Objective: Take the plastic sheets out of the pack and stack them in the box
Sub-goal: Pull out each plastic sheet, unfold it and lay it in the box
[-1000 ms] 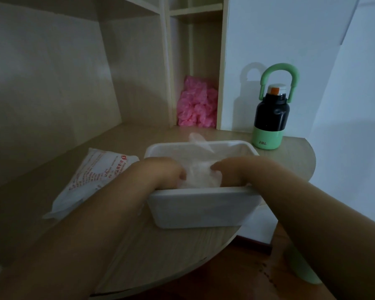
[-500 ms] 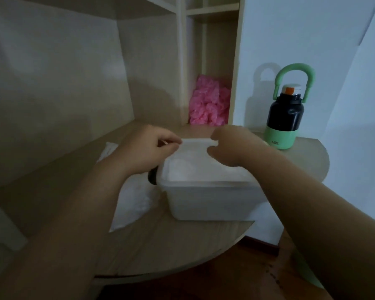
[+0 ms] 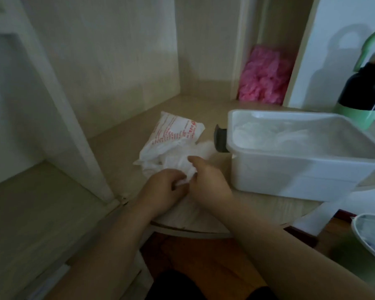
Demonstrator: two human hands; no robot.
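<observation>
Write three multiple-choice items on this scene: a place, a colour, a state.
1. The pack lies: A inside the box; B left of the box; C under the box.
2. The bundle in the shelf nook is: A blue; B yellow; C pink.
3. The left hand and right hand: A grip plastic sheets at the pack; B rest in the box; C hang idle.
Answers: B, it lies beside the box's left wall; C, it shows pink; A, both hands' curled fingers hold crumpled plastic.

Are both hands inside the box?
No: the left hand and right hand grip sheets at the pack, beside the box.
</observation>
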